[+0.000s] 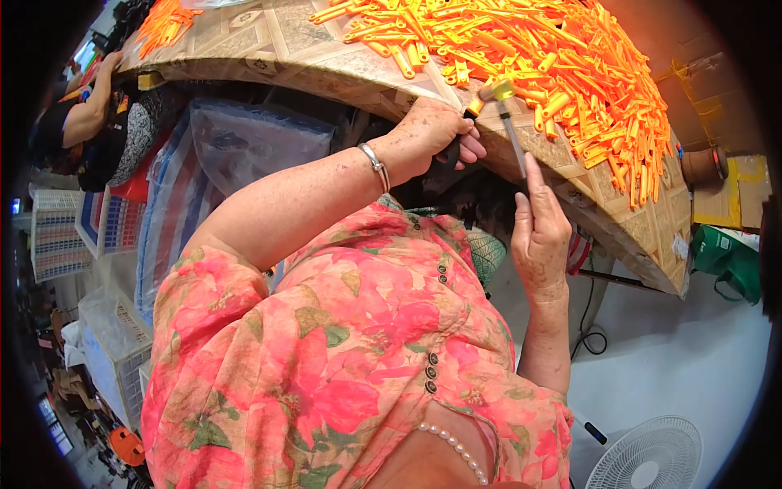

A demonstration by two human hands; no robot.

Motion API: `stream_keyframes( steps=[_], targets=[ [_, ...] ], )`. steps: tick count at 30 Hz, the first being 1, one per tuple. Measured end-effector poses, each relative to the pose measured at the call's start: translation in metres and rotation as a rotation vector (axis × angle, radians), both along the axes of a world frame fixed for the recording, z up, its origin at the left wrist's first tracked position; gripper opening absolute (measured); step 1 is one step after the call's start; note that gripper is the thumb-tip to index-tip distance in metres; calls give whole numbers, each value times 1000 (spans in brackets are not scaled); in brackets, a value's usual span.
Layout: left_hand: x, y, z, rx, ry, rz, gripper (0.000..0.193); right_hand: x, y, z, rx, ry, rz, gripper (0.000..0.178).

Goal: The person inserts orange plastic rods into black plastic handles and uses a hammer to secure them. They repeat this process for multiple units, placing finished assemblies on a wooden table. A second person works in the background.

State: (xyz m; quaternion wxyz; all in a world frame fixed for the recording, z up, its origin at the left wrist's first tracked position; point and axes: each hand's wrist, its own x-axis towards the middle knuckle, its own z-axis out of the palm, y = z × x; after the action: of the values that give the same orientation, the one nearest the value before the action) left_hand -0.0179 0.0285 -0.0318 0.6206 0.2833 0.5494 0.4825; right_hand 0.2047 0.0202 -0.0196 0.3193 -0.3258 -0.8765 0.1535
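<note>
My left hand (440, 130) is a fist over the table's near edge, wrapped round a black piece (450, 153) with an orange end that sticks out past the thumb. Its kind is mostly hidden by the fingers. My right hand (542, 232) is lower and to the right, its fingers and thumb on the grey shaft of a small hammer (511, 130). The hammer's yellowish head is right at the orange end of the black piece; whether they touch I cannot tell. Just beyond both hands lies a big heap of orange plastic parts (538, 57).
The wood-patterned table (277, 33) curves across the top, with a smaller orange pile (165, 24) at its far left. Another person's arm (94, 106) rests there. Cardboard boxes (733, 191) and a green bag (725, 261) stand right; a white fan (648, 456) is lower right; crates (61, 232) stand left.
</note>
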Motion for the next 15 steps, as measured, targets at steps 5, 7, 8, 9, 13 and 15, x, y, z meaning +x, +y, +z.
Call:
stream_keyframes(
  steps=[5,7,8,9,13,15],
  targets=[
    [2,3,4,7,10,-7,21,3,7,-16,10,-78,-12,59],
    [2,2,5,-17,8,-13,21,3,8,-8,33,-84,5,59],
    [1,1,5,-14,2,-6,21,2,10,-4,51,-65,16,59],
    [2,0,4,-11,-7,-1,21,2,11,-2,70,-50,26,59],
    [2,1,5,29,3,-1,21,0,3,-3,27,-71,-6,57],
    [2,-1,1,15,4,-11,22,-1,2,-16,-13,-51,-13,54]
  ],
)
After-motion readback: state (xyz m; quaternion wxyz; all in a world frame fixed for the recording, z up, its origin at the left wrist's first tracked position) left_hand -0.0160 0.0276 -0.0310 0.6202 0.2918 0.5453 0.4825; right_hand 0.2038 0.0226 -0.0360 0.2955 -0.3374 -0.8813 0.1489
